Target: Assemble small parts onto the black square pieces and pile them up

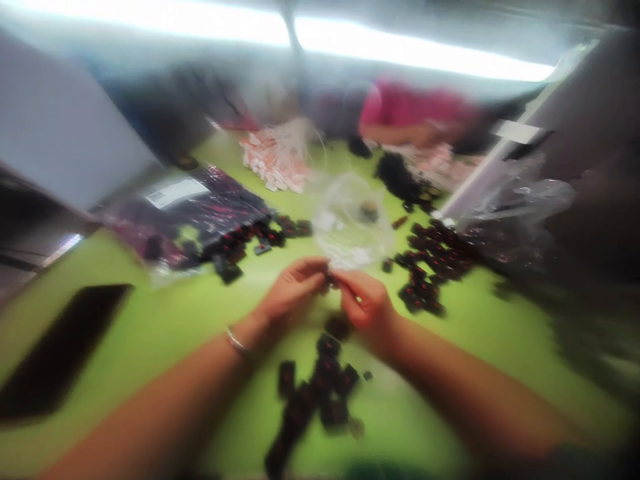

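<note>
My left hand (295, 290) and my right hand (367, 303) meet at the middle of the green table (200, 347). Their fingertips pinch a small dark piece (330, 277) between them; its kind is blurred and mostly covered by the fingers. A silver bangle (236, 340) circles my left wrist. Just below the hands lies a loose heap of small black blocks (327, 373), some with a red spot. Beyond the fingertips sits a clear plastic bag (350, 220) with small white pieces (350, 255) in it.
More black blocks lie in a pile (435, 257) to the right and a cluster (265, 233) to the left, beside a filled plastic bag (200, 207). A dark flat slab (65, 350) lies far left. White-and-orange strips (275, 157) are heaped behind. Across the table sits a person in pink (415, 110).
</note>
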{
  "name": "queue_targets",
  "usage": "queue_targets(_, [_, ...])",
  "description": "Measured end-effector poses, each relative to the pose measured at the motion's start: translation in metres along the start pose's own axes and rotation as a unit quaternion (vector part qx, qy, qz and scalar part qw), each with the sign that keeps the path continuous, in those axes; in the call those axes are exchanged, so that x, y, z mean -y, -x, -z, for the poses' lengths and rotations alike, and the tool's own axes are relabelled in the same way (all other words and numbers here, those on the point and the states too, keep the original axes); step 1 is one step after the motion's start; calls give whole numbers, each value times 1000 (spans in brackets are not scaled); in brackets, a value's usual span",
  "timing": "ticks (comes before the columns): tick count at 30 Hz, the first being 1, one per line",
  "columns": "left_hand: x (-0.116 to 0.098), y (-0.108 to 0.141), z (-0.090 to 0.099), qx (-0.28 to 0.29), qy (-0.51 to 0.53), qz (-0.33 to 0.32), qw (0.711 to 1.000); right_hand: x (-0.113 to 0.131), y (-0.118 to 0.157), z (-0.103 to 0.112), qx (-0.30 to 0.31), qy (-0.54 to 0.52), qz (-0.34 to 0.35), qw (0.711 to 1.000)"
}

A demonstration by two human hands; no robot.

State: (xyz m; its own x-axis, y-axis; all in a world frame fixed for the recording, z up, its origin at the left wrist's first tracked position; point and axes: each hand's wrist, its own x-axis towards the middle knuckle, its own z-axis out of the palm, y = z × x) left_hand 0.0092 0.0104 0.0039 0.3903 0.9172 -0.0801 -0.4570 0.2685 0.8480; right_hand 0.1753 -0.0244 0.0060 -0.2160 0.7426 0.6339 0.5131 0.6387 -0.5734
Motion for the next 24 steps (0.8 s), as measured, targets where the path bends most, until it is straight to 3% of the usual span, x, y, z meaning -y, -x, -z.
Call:
queue_targets(4, [0,0,-2,12,-16,-8,1000,3,-7,2,-24,-69,-122,990])
queue_targets(9, [4,-2,3,44,-73,0,996,6,-18,7,29,-130,-289,948])
queue_targets(12, [5,-3,5,43,-94,0,995,9,-20,10,49,-157,-352,921])
queue_targets(16, [5,-2,5,37,-114,-14,993,12,-22,10,58,-174,-379,907])
queue_targets(24, [6,-2,10,35,-184,-23,982,11,-20,9,85,-156,-367,913])
